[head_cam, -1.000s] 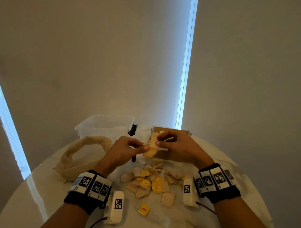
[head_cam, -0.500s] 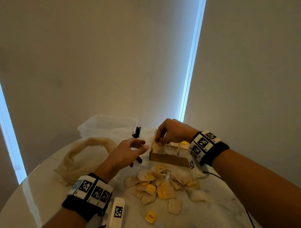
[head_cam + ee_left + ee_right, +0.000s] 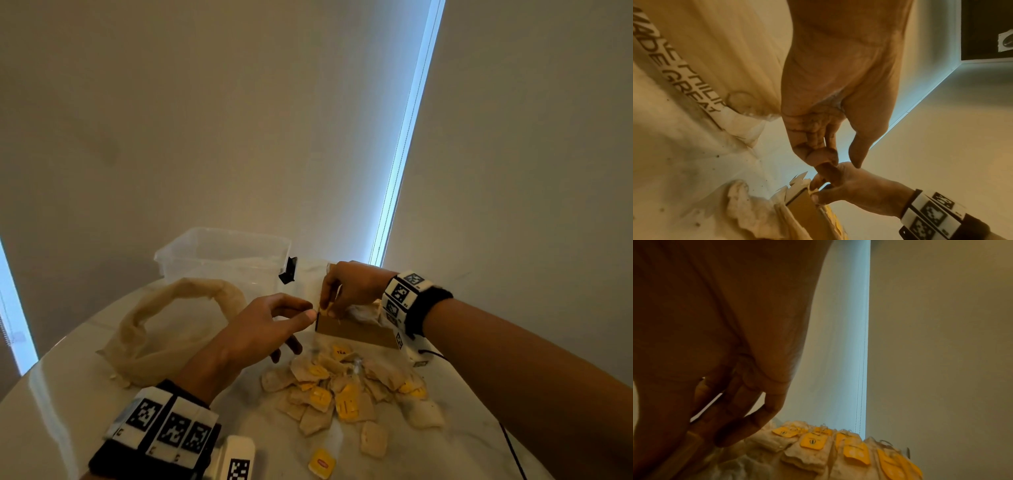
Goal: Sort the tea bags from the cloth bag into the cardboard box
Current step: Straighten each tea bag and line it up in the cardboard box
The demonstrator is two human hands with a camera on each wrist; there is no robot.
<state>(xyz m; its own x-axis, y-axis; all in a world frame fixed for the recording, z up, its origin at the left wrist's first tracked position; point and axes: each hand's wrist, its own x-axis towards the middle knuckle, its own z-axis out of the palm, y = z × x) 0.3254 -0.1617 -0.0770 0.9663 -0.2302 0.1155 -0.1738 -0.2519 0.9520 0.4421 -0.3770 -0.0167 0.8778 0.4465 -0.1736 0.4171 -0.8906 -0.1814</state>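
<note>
R hand at cardboard box, L hand beside it.

R hand [image 3: 346, 287] fingers curled down at near-left corner of cardboard box [image 3: 356, 334], tips pinching a tea bag [image 3: 813, 190] there; box packed w/ bags. L hand [image 3: 263, 329] loosely open, thumb near box corner, holding nothing. Loose tea bags [image 3: 342, 394] piled on table [image 3: 61, 411]; cloth bag [image 3: 164, 329] to L.

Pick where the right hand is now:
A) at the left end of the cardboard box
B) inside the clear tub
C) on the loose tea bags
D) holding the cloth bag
A: the right hand has its fingertips at the left end of the cardboard box.
</note>
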